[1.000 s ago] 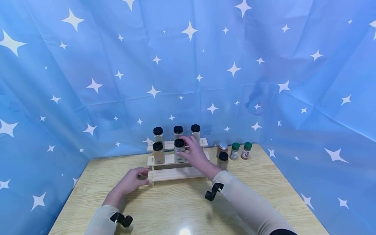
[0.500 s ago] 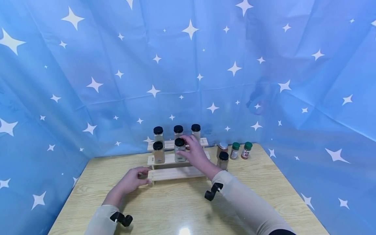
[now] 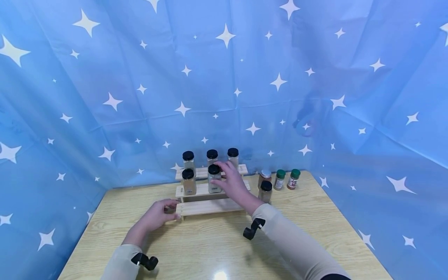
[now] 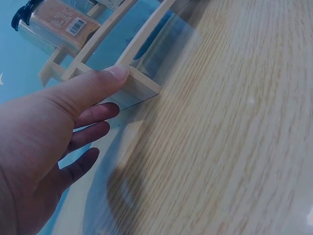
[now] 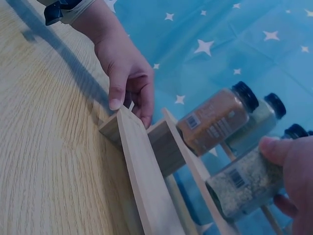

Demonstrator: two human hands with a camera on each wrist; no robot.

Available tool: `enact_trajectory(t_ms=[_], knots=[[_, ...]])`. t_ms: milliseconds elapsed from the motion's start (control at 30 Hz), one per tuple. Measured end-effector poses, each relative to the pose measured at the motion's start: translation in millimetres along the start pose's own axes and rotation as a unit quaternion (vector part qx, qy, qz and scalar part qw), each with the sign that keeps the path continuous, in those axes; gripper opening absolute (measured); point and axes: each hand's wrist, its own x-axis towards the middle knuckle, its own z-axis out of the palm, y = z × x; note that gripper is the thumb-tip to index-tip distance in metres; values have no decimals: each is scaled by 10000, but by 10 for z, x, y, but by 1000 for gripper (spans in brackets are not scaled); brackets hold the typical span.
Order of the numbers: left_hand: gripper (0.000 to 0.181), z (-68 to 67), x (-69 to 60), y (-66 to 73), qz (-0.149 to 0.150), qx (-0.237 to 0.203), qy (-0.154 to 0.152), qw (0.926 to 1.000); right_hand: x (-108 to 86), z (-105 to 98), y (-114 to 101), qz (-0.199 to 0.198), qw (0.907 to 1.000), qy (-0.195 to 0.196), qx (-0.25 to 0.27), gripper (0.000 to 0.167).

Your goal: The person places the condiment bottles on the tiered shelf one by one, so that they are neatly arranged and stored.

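Observation:
A three-step wooden rack (image 3: 210, 207) stands at the back of the table. My left hand (image 3: 159, 215) holds its left end at the lowest step; in the left wrist view the thumb (image 4: 105, 81) lies on the front corner, other fingers beside it. My right hand (image 3: 233, 186) grips a black-capped spice jar (image 3: 214, 186) between thumb and fingers, upright at the middle step. The right wrist view shows pale flaky contents in this jar (image 5: 247, 183). An orange-brown spice jar (image 3: 189, 184) stands left of it on the same step.
Three black-capped jars, one of them the left jar (image 3: 188, 165), stand on the top step. Right of the rack are a black-capped jar (image 3: 265, 194), a silver-capped jar (image 3: 265, 181) and two green-capped jars (image 3: 279, 182). A blue starry curtain (image 3: 224, 77) hangs behind.

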Motion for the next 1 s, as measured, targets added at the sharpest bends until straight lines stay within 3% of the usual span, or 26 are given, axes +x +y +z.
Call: enact_trajectory(t_ms=[500, 733, 1000], knots=[[53, 3, -11, 4, 32, -28, -33, 10000, -13, -28, 12, -13, 9998, -23, -221, 73], [55, 1, -11, 5, 23, -18, -14, 10000, -41, -90, -4, -167, 9993, 174, -270, 79], [56, 3, -12, -6, 79, 1, -22, 10000, -130, -265, 13, -233, 9994, 232, -93, 69]])
